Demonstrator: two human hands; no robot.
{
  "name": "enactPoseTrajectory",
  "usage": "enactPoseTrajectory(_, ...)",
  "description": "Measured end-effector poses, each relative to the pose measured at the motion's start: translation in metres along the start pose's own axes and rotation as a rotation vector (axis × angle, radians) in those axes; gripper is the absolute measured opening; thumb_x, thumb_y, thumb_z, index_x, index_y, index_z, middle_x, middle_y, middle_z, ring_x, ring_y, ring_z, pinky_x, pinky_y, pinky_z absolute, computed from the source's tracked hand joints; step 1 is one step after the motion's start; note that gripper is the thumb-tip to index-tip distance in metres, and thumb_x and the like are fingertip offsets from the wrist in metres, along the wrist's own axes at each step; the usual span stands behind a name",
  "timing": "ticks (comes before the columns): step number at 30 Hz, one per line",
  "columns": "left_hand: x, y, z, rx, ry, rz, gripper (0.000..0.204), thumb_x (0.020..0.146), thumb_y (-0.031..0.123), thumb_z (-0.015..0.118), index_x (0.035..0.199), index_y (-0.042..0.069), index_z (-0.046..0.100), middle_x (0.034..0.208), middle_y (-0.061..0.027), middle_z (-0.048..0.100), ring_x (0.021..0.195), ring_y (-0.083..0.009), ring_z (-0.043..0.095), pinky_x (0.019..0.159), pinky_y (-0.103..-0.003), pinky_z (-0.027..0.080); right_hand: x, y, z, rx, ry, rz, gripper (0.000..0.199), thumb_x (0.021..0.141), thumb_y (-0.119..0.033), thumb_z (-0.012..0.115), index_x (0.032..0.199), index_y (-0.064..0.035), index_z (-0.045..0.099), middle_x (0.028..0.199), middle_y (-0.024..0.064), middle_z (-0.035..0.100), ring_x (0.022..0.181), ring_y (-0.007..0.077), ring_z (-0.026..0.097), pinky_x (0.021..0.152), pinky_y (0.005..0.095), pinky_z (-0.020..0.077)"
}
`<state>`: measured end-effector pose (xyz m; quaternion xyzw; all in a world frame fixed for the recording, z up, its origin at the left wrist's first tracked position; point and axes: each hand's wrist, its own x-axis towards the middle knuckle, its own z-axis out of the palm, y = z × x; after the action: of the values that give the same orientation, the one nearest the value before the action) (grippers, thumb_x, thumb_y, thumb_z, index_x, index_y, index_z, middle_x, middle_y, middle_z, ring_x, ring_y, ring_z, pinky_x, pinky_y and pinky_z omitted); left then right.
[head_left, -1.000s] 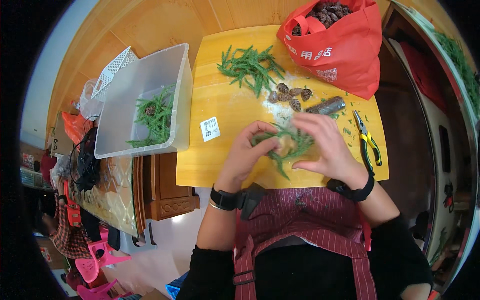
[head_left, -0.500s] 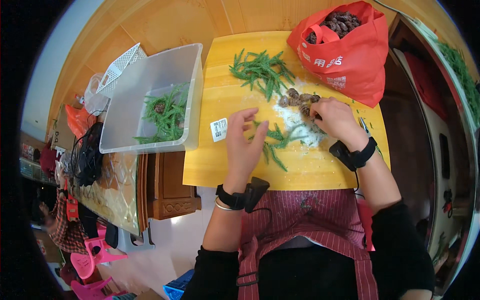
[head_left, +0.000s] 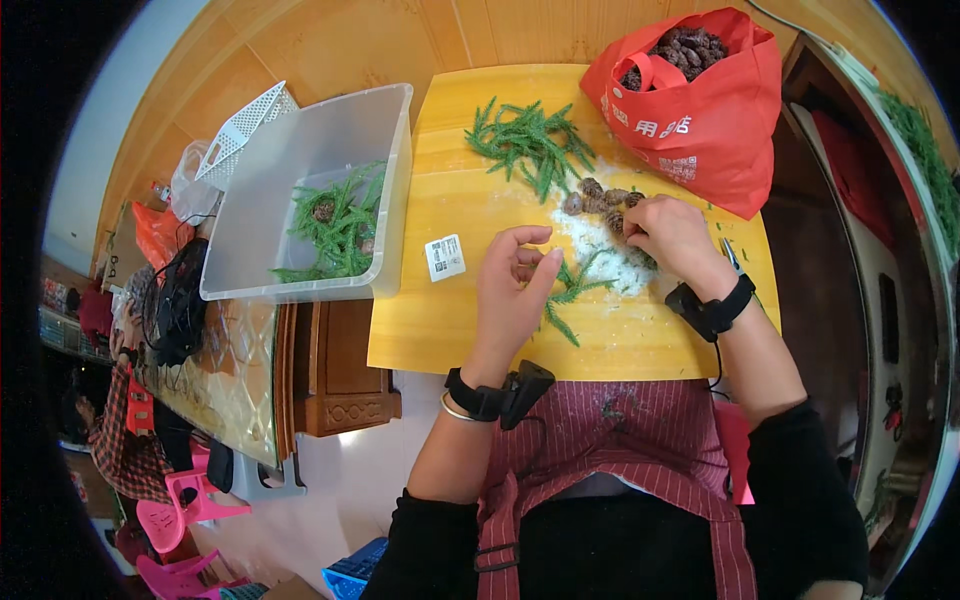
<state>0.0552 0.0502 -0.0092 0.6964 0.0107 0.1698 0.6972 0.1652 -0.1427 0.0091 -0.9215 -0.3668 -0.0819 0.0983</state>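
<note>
My right hand (head_left: pixel 672 238) reaches over the board with its fingertips pinched at a brown pine cone (head_left: pixel 614 222). More pine cones (head_left: pixel 592 188) lie in a small cluster just beyond, beside a patch of white flakes (head_left: pixel 625 272). My left hand (head_left: pixel 515 285) hovers above the board, its fingers loosely bent and the thumb apart, with nothing visible in it. Close to its thumb lies a green artificial pine sprig (head_left: pixel 572 290), partly covered by the hand. A larger pile of green sprigs (head_left: pixel 530 145) rests toward the back of the yellow board (head_left: pixel 440 335).
A red bag (head_left: pixel 690 120) full of pine cones stands at the back right. To the left, a clear plastic bin (head_left: pixel 395 190) holds green sprigs and pine cones. A white label card (head_left: pixel 445 258) and a metal tool (head_left: pixel 730 252) lie on the board. Another person's checked sleeve (head_left: pixel 128 435) shows far left.
My left hand has shifted right, toward the white flakes, and now covers more of the near sprig. My right hand stays at the pine cones, moving only slightly.
</note>
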Motion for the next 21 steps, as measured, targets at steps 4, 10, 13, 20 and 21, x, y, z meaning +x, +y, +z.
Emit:
enactPoseTrajectory(4, 0.0, 0.001, 0.0, -0.007, 0.0, -0.007, 0.022, 0.083, 0.003, 0.058, 0.104, -0.001, 0.053, 0.092, -0.0025, 0.058, 0.077, -0.0048, 0.055, 0.066, -0.017, 0.043, 0.0, 0.004, 0.0, 0.002, -0.01, -0.002, 0.005, 0.066, -0.015, 0.065, 0.069, -0.0125, 0.061, 0.072, 0.0058, 0.061, 0.075, 0.0251, 0.059, 0.063, 0.0369, 0.0474)
enactPoseTrajectory(10, 0.001, 0.001, 0.0, -0.024, -0.008, -0.019, 0.022, 0.083, 0.002, 0.058, 0.104, -0.001, 0.053, 0.094, -0.0029, 0.058, 0.078, -0.0053, 0.056, 0.068, -0.017, 0.043, 0.001, -0.007, -0.01, 0.085, 0.005, -0.031, 0.009, 0.067, -0.012, 0.064, 0.074, -0.0087, 0.06, 0.072, 0.0072, 0.06, 0.075, 0.0272, 0.058, 0.064, 0.0376, 0.0448)
enactPoseTrajectory(13, 0.001, 0.001, 0.002, -0.053, 0.007, 0.02, 0.022, 0.081, 0.006, 0.061, 0.101, 0.0, 0.052, 0.09, -0.0026, 0.055, 0.07, -0.0059, 0.052, 0.058, -0.018, 0.044, 0.003, -0.018, -0.018, 0.252, 0.069, -0.125, 0.01, 0.072, -0.008, 0.063, 0.08, -0.0062, 0.058, 0.069, 0.0076, 0.059, 0.067, 0.0241, 0.058, 0.059, 0.0328, 0.0448)
enactPoseTrajectory(20, -0.003, 0.004, 0.005, -0.149, 0.018, 0.007, 0.019, 0.083, 0.005, 0.059, 0.099, 0.0, 0.052, 0.087, -0.0019, 0.056, 0.069, -0.0057, 0.052, 0.057, -0.018, 0.043, 0.021, -0.021, -0.031, 0.579, 0.289, -0.056, 0.014, 0.075, -0.003, 0.064, 0.085, -0.0005, 0.054, 0.071, 0.0123, 0.062, 0.063, 0.0195, 0.062, 0.055, 0.0275, 0.0467)
enactPoseTrajectory(21, -0.003, 0.005, 0.007, -0.182, 0.004, -0.002, 0.018, 0.083, 0.004, 0.058, 0.099, 0.0, 0.051, 0.086, -0.002, 0.056, 0.069, -0.0058, 0.052, 0.056, -0.017, 0.042, 0.022, -0.014, -0.024, 0.469, 0.226, -0.038, 0.016, 0.073, -0.003, 0.065, 0.084, -0.0003, 0.054, 0.069, 0.0136, 0.061, 0.064, 0.0224, 0.062, 0.056, 0.0295, 0.0469)
